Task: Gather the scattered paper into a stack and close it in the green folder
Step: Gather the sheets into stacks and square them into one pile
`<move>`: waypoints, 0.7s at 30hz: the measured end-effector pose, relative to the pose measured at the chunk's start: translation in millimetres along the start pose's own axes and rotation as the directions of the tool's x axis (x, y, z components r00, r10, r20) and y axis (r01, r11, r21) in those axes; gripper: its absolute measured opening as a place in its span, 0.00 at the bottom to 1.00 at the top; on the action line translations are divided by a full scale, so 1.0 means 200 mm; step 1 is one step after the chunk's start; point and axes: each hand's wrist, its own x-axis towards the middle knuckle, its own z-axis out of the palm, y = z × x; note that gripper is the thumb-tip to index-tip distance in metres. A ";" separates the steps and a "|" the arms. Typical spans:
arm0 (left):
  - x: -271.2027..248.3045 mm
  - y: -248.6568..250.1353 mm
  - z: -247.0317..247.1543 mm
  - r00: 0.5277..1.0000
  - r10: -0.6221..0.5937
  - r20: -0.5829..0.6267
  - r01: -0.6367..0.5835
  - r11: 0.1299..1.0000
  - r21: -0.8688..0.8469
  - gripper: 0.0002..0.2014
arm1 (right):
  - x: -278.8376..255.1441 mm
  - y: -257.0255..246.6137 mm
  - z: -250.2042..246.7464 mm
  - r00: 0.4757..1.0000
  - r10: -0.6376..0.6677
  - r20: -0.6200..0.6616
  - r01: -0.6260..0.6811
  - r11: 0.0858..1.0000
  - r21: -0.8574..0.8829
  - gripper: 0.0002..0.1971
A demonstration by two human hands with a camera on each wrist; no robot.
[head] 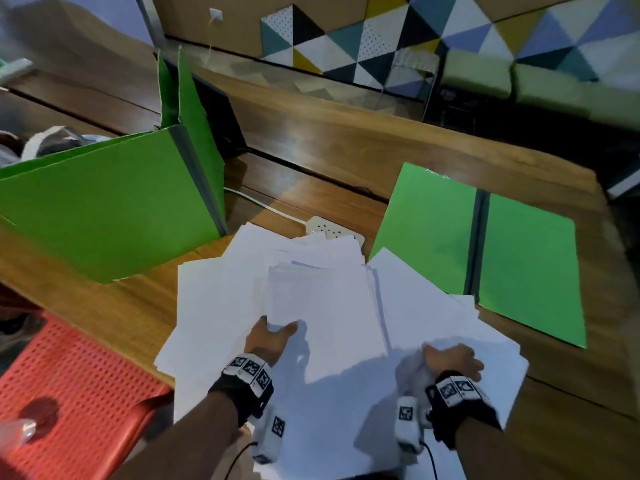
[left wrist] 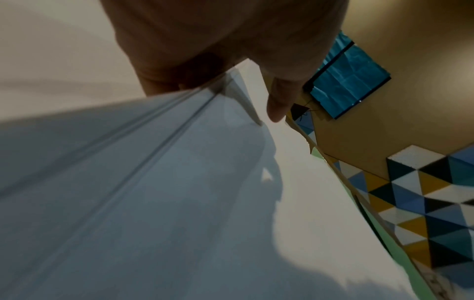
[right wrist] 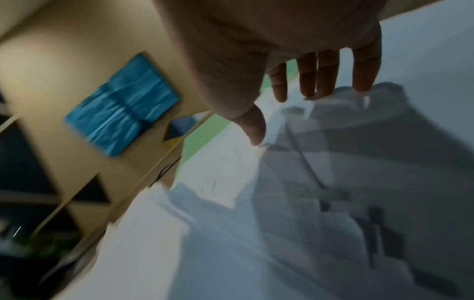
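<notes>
Desk-top paper (head: 322, 306): left hand (head: 268, 339) pinches sheets, right hand (head: 453, 358) spread (wrist view shows fingers).

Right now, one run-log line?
left hand: holds paper stack | right hand: flat on loose sheets | green folder: open, empty

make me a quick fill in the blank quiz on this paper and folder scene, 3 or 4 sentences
1. The left hand grips a stack of white ____.
2. The folder lying flat on the table is open and coloured ____.
3. The right hand rests on the loose sheets with its fingers ____.
4. The power strip partly hidden behind the sheets is ____ in colour.

Missing words: paper; green; spread; white
</notes>
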 end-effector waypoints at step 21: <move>-0.17 -0.05 -0.09 0.971 0.238 0.013 -0.235 0.965 -0.120 0.15 | -0.20 -0.08 0.01 0.950 -0.305 0.065 0.270 0.909 0.319 0.17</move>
